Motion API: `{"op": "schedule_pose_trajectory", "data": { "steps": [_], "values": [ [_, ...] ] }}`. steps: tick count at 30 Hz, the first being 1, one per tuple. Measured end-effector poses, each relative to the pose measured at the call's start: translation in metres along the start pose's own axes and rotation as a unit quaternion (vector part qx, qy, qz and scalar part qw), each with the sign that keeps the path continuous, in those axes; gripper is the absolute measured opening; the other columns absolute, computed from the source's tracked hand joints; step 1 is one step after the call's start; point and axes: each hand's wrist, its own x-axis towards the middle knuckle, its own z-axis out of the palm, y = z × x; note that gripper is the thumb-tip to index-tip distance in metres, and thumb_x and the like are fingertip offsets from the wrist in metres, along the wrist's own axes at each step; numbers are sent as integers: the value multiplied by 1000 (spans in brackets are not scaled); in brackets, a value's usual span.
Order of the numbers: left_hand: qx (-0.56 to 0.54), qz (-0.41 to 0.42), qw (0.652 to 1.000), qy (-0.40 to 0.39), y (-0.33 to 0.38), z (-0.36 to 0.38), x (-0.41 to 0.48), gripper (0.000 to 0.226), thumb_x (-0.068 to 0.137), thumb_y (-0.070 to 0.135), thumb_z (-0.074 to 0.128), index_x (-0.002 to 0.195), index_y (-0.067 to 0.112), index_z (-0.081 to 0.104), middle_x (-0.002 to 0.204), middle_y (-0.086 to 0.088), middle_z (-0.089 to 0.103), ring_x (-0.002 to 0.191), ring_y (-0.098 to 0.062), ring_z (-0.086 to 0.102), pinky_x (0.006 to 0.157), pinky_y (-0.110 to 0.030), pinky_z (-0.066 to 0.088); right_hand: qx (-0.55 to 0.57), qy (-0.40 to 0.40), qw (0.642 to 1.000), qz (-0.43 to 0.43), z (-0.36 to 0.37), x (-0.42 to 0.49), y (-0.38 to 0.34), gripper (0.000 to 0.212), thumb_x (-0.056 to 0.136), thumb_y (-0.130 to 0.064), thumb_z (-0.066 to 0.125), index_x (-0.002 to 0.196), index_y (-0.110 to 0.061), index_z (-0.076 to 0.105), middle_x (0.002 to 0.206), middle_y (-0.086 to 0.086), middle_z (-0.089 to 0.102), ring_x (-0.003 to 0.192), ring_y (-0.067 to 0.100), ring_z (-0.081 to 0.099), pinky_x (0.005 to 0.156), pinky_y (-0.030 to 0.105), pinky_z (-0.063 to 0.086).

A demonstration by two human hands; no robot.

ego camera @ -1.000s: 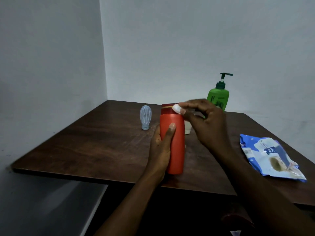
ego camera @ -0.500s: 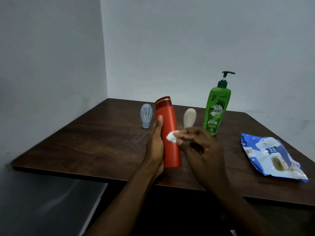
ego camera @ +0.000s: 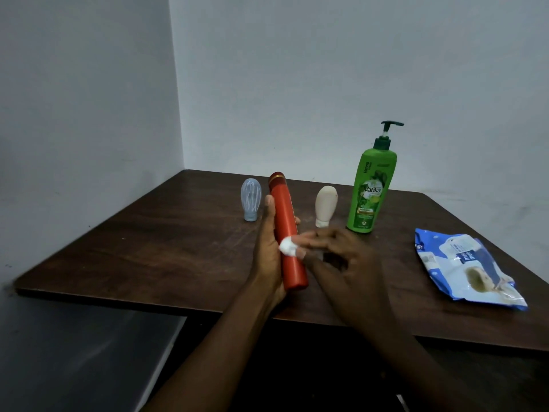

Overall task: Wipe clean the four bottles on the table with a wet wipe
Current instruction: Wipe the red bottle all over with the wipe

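My left hand [ego camera: 267, 248] grips a tall red bottle [ego camera: 285, 221], which leans back and to the left above the dark wooden table [ego camera: 148, 251]. My right hand [ego camera: 341, 263] pinches a small bunched white wet wipe [ego camera: 287, 246] and presses it against the bottle's side, a little below the middle. Behind stand a small pale blue bottle [ego camera: 251, 199] upside down on its cap, a cream bottle [ego camera: 326, 205] also on its cap, and a green pump bottle [ego camera: 372, 191].
A blue and white wet wipe pack [ego camera: 463, 267] lies flat on the right of the table. Walls close the table in at the left and back. The table's front edge runs just below my wrists.
The right hand has brought the wipe from the bottle's cap down its side to below the middle. The bottle has tilted further back and to the left in my left hand.
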Motion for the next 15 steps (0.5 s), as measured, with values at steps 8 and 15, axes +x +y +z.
{"op": "schedule_pose_trajectory", "data": {
  "steps": [8,15],
  "values": [
    [-60,-53,996,-48,16,15,-5,53,90,59,57,84,8,67,71,-3,65,61,-14,65,62,-26,57,-74,-7,995,-67,1,16,-10,17,88,-15,76,105,-18,78,102,-7,71,99,4,67,84,15,47],
    [-91,-62,992,56,16,13,6,62,83,70,55,73,9,52,60,-5,49,46,-16,47,49,-22,44,-124,29,980,-150,2,-33,3,25,86,-5,70,108,-14,76,111,-3,66,105,6,63,93,17,46]
  ]
}}
